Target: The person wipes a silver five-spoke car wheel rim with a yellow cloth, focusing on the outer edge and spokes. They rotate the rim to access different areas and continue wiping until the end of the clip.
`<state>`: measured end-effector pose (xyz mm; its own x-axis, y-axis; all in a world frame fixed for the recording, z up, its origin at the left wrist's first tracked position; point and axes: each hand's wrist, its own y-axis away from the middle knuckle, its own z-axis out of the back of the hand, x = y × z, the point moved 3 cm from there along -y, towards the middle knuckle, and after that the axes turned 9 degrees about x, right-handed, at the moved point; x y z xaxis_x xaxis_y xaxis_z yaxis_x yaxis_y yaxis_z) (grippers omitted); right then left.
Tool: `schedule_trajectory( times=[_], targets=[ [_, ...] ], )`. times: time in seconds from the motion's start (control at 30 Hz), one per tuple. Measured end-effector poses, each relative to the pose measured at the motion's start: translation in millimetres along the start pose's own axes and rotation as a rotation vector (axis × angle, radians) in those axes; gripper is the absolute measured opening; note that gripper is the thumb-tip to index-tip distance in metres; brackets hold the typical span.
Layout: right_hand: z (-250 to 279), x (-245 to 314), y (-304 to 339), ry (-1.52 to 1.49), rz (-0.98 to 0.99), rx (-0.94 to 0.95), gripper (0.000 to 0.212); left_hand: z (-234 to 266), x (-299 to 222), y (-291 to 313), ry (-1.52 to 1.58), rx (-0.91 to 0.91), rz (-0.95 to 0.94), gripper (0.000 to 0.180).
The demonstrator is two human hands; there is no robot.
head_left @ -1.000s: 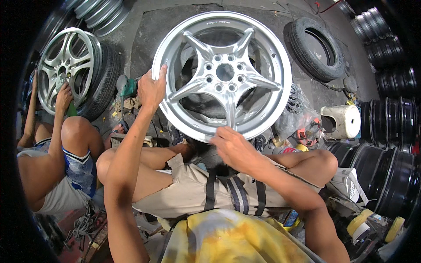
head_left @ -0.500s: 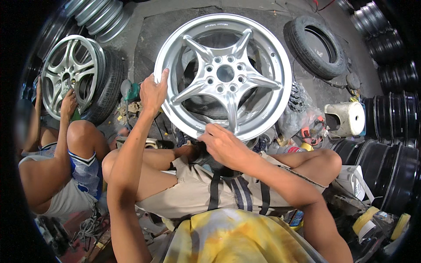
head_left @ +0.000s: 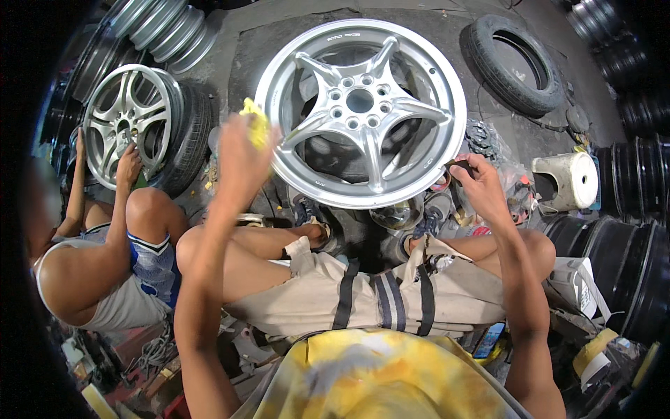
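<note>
A silver alloy wheel rim (head_left: pixel 373 150) with several spokes faces up in front of me, above my feet. Beside its left edge is my left hand (head_left: pixel 244 157), smeared by motion, with a crumpled yellow piece (head_left: pixel 257 126) that looks like cloth or paper at its fingers. On the lower right edge, my right hand (head_left: pixel 480 185) pinches a small dark flat piece (head_left: pixel 460 167) close against the rim's lip. Whether that piece touches the metal I cannot tell.
A loose tyre (head_left: pixel 513 66) lies at the far right. To the left, a person's hand (head_left: pixel 128 165) works at another rim (head_left: pixel 129 115) beside a tyre (head_left: pixel 192 136). A white stool (head_left: pixel 569 180) and dark stacked rims (head_left: pixel 631 185) stand to the right.
Both hands have left their earlier places on the rim. My right hand moved right and up, now with the dark piece; the yellow piece appears at my left hand. The rim has turned slightly.
</note>
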<state>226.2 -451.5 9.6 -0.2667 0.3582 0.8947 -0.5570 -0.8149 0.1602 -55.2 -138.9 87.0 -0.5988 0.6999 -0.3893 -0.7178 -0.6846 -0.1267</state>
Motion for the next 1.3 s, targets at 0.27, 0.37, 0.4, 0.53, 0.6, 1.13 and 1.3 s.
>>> schedule_trajectory(
  times=[0.27,0.37,0.4,0.53,0.6,1.13,1.3],
  targets=[
    [-14,16,-5,-0.427,-0.11,0.033,0.016,-68,-103,114,-0.215,0.325,-0.446,0.061],
    [-14,20,-5,-0.426,-0.161,-0.012,0.017,-103,-161,96,-0.126,0.442,-0.462,0.06],
    [-14,21,-5,-0.452,-0.169,-0.007,0.017,-112,-187,88,-0.213,0.462,-0.462,0.057],
    [-15,16,-4,-0.534,-0.171,0.026,0.017,-123,-207,83,-0.241,0.363,-0.469,0.056],
    [-15,15,-6,-0.495,-0.158,0.001,0.016,-116,-179,100,-0.232,0.332,-0.54,0.055],
    [8,11,-5,-0.164,-0.066,-0.19,0.015,-18,82,33,0.538,0.624,0.317,0.034],
    [15,49,-57,0.219,0.224,-0.284,0.019,-41,54,26,0.79,0.829,0.497,0.044]
  ],
)
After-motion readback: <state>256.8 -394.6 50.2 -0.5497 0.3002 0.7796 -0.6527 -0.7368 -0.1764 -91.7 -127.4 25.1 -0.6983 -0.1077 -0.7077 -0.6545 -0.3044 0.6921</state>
